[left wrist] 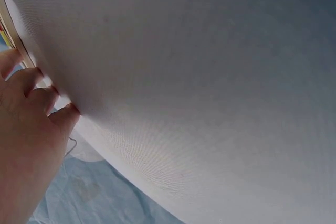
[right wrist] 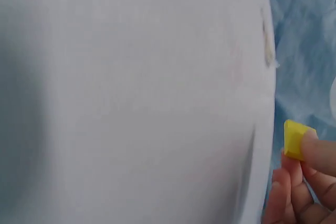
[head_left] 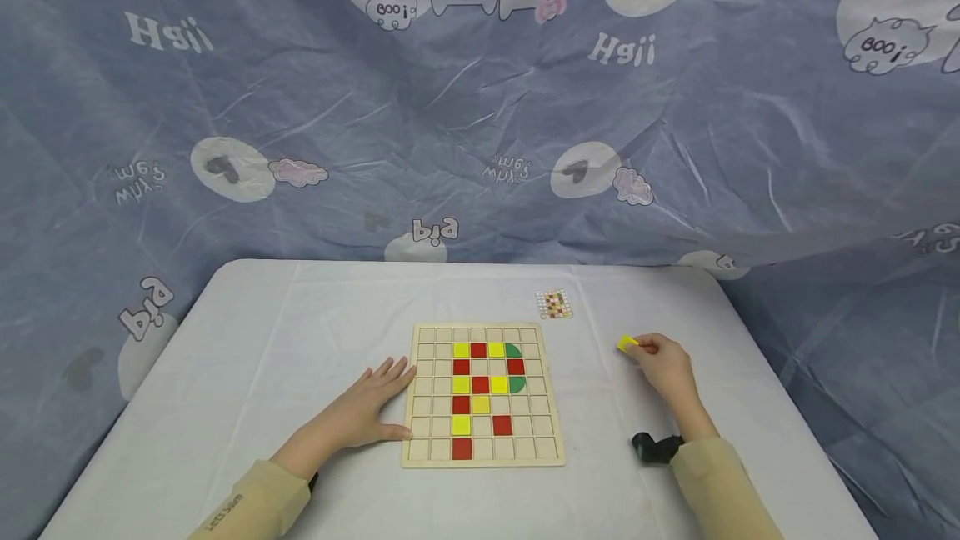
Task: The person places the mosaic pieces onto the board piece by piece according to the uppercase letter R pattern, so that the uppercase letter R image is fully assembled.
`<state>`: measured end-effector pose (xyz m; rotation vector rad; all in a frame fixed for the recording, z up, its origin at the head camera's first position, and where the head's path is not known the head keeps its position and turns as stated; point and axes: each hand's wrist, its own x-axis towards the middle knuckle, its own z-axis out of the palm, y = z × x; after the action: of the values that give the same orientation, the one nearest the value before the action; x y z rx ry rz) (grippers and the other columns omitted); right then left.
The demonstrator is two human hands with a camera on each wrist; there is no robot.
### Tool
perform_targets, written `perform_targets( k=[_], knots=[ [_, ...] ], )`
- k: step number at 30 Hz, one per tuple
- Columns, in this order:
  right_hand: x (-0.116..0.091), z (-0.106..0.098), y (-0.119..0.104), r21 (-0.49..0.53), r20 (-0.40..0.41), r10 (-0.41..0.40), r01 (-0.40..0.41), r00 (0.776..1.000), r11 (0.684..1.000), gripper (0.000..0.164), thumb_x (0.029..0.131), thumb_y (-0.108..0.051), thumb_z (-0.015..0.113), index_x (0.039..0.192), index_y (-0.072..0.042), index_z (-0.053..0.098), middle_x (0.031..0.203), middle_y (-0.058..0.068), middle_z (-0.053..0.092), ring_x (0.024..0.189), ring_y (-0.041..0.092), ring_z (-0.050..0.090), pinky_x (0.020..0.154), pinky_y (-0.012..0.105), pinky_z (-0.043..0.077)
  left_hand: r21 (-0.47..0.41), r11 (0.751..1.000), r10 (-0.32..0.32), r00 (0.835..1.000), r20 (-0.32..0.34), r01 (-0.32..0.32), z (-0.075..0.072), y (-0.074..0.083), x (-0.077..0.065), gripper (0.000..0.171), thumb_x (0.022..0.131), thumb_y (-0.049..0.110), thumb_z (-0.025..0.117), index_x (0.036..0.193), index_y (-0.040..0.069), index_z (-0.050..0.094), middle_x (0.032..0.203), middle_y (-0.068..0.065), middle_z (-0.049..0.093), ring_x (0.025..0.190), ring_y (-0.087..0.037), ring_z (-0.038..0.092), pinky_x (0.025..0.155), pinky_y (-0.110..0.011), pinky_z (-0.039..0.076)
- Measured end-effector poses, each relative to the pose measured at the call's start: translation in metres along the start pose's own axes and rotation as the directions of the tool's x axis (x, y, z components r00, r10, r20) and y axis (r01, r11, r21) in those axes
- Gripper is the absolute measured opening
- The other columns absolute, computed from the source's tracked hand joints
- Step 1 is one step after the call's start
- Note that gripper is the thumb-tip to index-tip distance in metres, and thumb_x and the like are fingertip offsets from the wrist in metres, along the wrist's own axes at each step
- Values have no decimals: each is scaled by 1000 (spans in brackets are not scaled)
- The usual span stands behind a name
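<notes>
A wooden grid board lies on the white table, with red, yellow and green pieces set in some of its squares. The left hand rests at the board's left edge, fingers spread and fingertips touching the rim; the left wrist view shows these fingers against the edge. To the right of the board, the right hand pinches a yellow square tile between thumb and fingers. In the right wrist view the tile is held up near the fingertips.
A small printed pattern card lies behind the board, to its right. The wrist camera shows by the right sleeve. The white table ends at a blue patterned cloth hanging behind it.
</notes>
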<state>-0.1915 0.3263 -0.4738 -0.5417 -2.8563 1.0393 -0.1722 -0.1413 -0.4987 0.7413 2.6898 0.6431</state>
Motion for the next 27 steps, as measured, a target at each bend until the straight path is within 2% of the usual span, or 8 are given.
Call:
perform_targets(
  k=[6,10,14,21,24,27],
  knots=[
    [-22,17,-27,92,88,-88,80,992,993,28,93,-18,66,113,2,66,92,11,65,72,14,57,58,20,48,-3,1000,-6,1000,-5,6,1,-1,1,99,76,51,79,154,10,33,162,-16,25,151,-40,17,120,-61,18],
    [-43,34,-43,146,161,-163,140,973,979,18,89,-12,71,104,-1,69,84,6,65,68,12,54,56,20,46,-4,1000,-7,1000,-8,7,2,-2,1,99,76,50,79,154,10,33,162,-16,25,151,-40,17,120,-61,18],
    [-68,49,-54,185,262,-236,191,936,964,10,85,-7,74,95,-6,71,78,1,63,67,11,53,56,19,45,-5,1000,-12,1000,-5,12,3,-2,1,99,76,51,79,154,11,33,162,-15,25,151,-40,17,120,-60,18],
    [-95,62,-59,223,428,-339,265,838,938,8,87,-19,74,88,-12,71,74,-3,60,66,9,52,57,18,44,-10,1000,-13,1000,-5,13,2,-1,1,99,76,52,79,154,11,33,162,-15,25,151,-40,18,120,-61,17],
    [-101,65,-61,228,458,-361,284,813,931,7,87,-20,75,86,-14,72,74,-5,61,65,8,53,57,18,44,-10,1000,-22,1000,-5,22,2,0,1,100,75,52,79,154,11,34,162,-15,26,151,-40,18,120,-60,18],
    [-105,66,-62,229,473,-368,291,800,929,7,85,-20,76,83,-15,72,73,-5,61,64,7,52,55,18,43,-4,1000,-29,1000,-6,29,1,0,2,100,75,52,80,154,12,34,162,-15,27,151,-39,18,120,-60,18]
  ],
)
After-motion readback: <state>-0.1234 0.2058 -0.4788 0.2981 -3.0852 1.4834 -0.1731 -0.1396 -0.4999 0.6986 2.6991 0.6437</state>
